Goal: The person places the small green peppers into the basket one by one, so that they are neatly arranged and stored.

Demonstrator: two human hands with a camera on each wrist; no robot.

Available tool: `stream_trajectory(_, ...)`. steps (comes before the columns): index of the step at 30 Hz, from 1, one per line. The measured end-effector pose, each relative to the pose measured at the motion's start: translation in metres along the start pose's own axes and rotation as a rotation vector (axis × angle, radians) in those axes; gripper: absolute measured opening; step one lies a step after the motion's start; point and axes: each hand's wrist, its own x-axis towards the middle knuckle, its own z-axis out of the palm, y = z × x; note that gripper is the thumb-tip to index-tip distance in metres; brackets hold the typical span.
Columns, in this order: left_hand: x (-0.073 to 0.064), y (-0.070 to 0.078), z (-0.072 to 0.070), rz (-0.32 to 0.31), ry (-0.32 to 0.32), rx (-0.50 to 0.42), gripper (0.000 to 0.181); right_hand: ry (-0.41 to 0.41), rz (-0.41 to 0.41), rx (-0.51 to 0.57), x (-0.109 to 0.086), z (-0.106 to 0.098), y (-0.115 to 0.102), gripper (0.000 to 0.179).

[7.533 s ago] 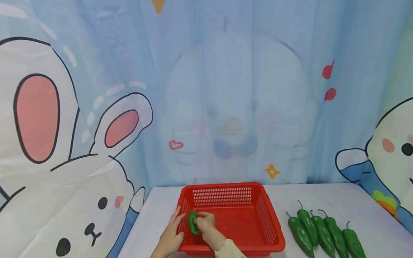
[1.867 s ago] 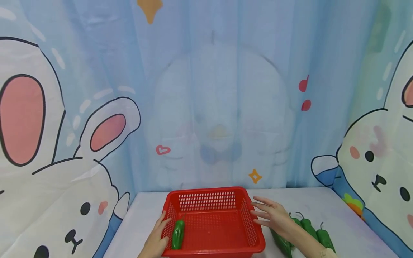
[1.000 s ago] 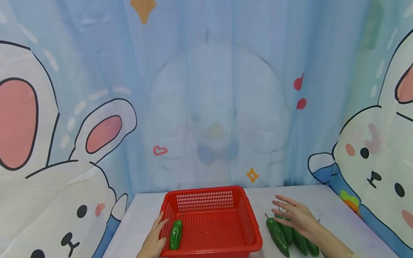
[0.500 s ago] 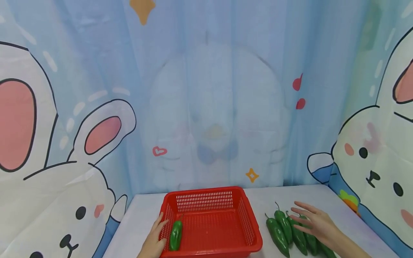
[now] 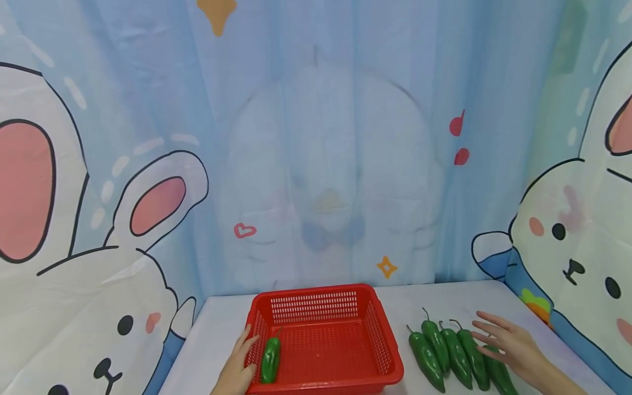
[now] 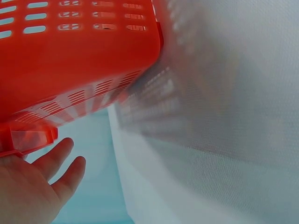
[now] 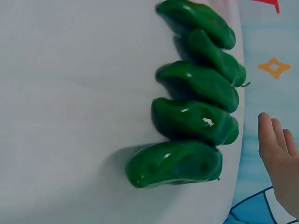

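Observation:
A red plastic basket [image 5: 326,387] with slotted walls stands on the table. One green chili pepper [image 5: 270,359] lies inside, along its left wall, stem pointing away. My left hand [image 5: 236,366] rests at the basket's left rim with its fingers spread; the left wrist view shows those fingers [image 6: 70,179] straight, beside the rim. To the right of the basket, several green chili peppers lie side by side in a slanting row. My right hand [image 5: 513,345] hovers with extended fingers over the rightmost pepper [image 5: 498,376], partly covering it in the head view, and holds nothing.
The white-covered table [image 5: 395,307] ends at a blue printed curtain [image 5: 326,164] behind it. Cartoon rabbits cover the curtain at both sides. A strip of tabletop separates the basket from the pepper row.
Earlier, my right hand held the pepper inside the basket; it has let go and moved rightward to the row's far end. My left hand has stayed at the basket's left rim.

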Motion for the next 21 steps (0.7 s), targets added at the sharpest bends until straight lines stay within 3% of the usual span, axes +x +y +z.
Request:
stream_trajectory(9, 0.0, 0.001, 0.0, -0.011, 0.006, 0.031, 0.066, 0.05, 0.017, -0.048, 0.003, -0.017, 0.009, 0.074)
stream_trajectory(21, 0.001, -0.001, 0.0, -0.011, 0.005, 0.024, 0.067, 0.095, 0.072, -0.169, 0.007, -0.024, 0.017, 0.069)
